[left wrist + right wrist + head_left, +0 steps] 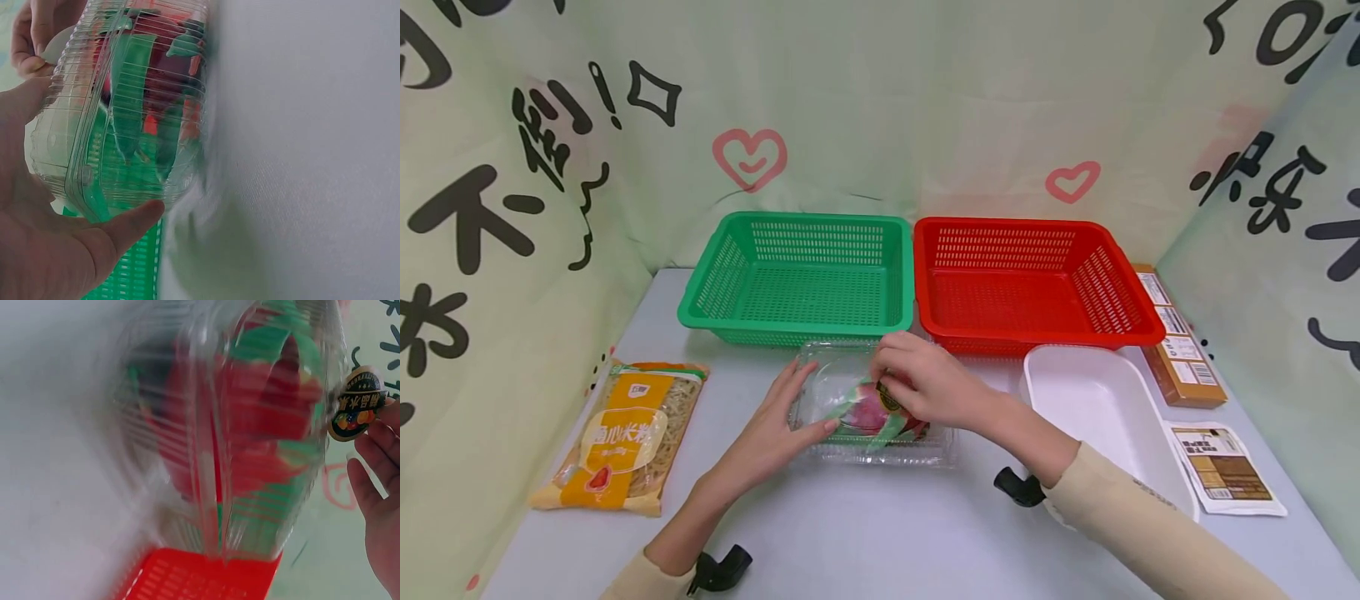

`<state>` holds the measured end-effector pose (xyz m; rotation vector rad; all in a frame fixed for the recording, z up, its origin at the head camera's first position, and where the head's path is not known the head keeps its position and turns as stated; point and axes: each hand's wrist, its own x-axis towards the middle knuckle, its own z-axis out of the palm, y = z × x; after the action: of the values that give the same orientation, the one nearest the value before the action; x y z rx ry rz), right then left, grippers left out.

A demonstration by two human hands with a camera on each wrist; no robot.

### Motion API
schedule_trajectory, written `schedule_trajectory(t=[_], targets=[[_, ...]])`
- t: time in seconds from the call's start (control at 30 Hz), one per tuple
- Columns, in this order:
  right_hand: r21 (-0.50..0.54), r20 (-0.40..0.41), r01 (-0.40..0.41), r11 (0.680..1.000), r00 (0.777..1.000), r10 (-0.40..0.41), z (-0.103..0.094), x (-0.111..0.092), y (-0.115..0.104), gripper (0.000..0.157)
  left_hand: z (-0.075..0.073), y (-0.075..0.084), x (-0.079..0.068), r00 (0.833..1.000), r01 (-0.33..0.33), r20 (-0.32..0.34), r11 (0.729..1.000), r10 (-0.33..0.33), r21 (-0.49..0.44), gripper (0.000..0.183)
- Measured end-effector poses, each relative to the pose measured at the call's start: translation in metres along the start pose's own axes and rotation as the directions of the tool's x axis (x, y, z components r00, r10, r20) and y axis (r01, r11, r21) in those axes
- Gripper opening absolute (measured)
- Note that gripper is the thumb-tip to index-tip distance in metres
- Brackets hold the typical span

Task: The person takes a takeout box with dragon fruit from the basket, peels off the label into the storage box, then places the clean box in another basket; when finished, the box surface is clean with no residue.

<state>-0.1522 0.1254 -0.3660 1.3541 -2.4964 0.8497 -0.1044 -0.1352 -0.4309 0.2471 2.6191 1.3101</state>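
A clear plastic clamshell box lies lidded on the table, with a pink-red dragon fruit with green scales inside it. My left hand grips the box's left end, thumb along the front and fingers toward the back. Above the lid, my right hand pinches an oval black-and-gold sticker by its edge. The sticker's printed face shows colored fruit; its pale back appears in the left wrist view. Its other edge is right at the lid surface.
Behind the box stand a green basket and a red basket. At left lies a bag of grain-like food. A white tray, a brown carton and a flat white-brown packet are at right.
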Motion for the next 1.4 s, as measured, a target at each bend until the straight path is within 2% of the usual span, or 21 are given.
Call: schedule_trajectory(t=[0.2, 0.37, 0.67, 0.83, 1.2, 1.4], targets=[[0.013, -0.008, -0.076, 0.997, 0.997, 0.076, -0.010, -0.008, 0.002, 0.013, 0.000, 0.001, 0.001, 1.000, -0.007, 0.001, 1.000, 0.007, 0.003, 0.088], [0.036, -0.023, -0.089, 0.995, 0.996, 0.090, -0.019, -0.015, 0.004, 0.014, -0.001, 0.001, 0.001, 1.000, -0.016, -0.002, 1.000, 0.016, 0.007, 0.088], [-0.018, -0.050, -0.180, 0.983, 0.983, 0.179, -0.041, -0.033, 0.011, 0.015, 0.000, 0.000, 0.002, 1.000, -0.016, -0.002, 1.000, 0.016, 0.009, 0.088], [-0.014, -0.063, -0.221, 0.975, 0.974, 0.220, -0.051, -0.046, 0.017, 0.018, 0.000, 0.000, 0.002, 1.000, -0.013, 0.001, 1.000, 0.013, 0.012, 0.089], [0.012, -0.122, -0.333, 0.943, 0.935, 0.332, -0.067, -0.083, 0.035, 0.023, 0.000, -0.001, 0.001, 1.000, -0.003, 0.007, 1.000, 0.003, 0.009, 0.088], [-0.007, -0.166, -0.376, 0.927, 0.914, 0.369, -0.080, -0.107, 0.046, 0.026, 0.001, -0.003, 0.001, 1.000, -0.009, 0.004, 1.000, 0.009, 0.004, 0.088]])
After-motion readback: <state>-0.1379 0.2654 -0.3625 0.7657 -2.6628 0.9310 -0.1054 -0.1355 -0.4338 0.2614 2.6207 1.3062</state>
